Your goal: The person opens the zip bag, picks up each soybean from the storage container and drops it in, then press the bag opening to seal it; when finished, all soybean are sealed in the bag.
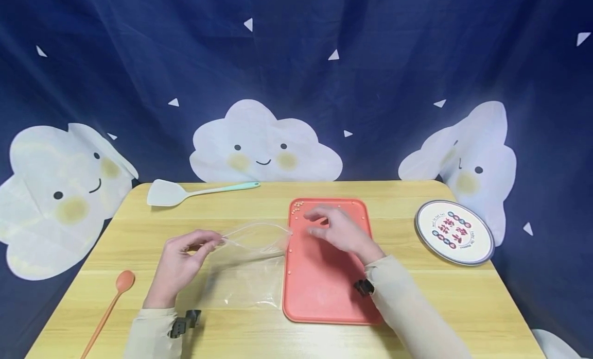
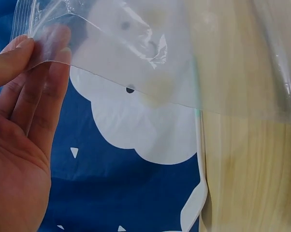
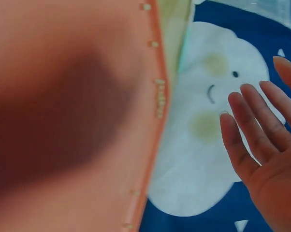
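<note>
My left hand (image 1: 178,263) pinches the top edge of a clear zip-top bag (image 1: 245,284) between thumb and fingers. The bag's mouth gapes a little, and its right side reaches the tray's left rim. In the left wrist view the see-through bag (image 2: 232,63) stretches away from the thumb and fingertips. Above the coral-red tray (image 1: 319,297) hovers my right hand (image 1: 343,233), fingers loosely spread and holding nothing. Small pale-yellow round grains (image 1: 296,208) gather in the tray's far left corner, with a few scattered along its rim. The right wrist view shows the grains (image 3: 160,99) too.
A white spatula with a mint handle (image 1: 169,193) lies along the table's far edge. An orange spoon (image 1: 124,281) is at the left. A round white plate with printed lettering (image 1: 477,251) stands at the right. Behind the wooden table (image 1: 245,336) hangs a blue cloud-patterned curtain.
</note>
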A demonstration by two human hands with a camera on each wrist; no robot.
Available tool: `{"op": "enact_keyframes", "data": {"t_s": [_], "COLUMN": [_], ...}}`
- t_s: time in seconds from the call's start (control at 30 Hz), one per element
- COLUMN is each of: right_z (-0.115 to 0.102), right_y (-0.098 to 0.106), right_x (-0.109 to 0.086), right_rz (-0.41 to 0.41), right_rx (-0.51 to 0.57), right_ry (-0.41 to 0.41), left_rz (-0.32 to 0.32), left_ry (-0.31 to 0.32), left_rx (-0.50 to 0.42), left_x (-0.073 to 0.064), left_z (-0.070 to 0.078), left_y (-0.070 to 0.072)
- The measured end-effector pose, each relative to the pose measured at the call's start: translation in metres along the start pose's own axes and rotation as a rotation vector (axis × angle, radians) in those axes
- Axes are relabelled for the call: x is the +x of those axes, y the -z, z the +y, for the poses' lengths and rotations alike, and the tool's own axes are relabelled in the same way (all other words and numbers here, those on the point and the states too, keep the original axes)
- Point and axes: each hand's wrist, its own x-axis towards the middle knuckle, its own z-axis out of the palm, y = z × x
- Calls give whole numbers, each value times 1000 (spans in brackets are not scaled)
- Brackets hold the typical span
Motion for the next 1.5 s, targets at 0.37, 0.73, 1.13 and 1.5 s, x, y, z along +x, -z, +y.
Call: {"op": "enact_keyframes", "data": {"t_s": [0.37, 0.73, 1.13, 1.5], "right_z": [23, 35, 42, 45], "right_y": [-17, -38, -53, -65], "right_x": [13, 30, 46, 54], "right_rz": [-127, -169, -180, -124], "right_rx": [71, -32, -130, -213], "right_ry": [-111, -86, -63, -110], "left_rz": [7, 25, 36, 30], "left_ry": [56, 133, 117, 125], "left_rx": [4, -2, 27, 14], "left_x": [-4, -7, -7, -7], "left_z": [-2, -5, -9, -8], "left_y": [3, 1, 1, -1]}}
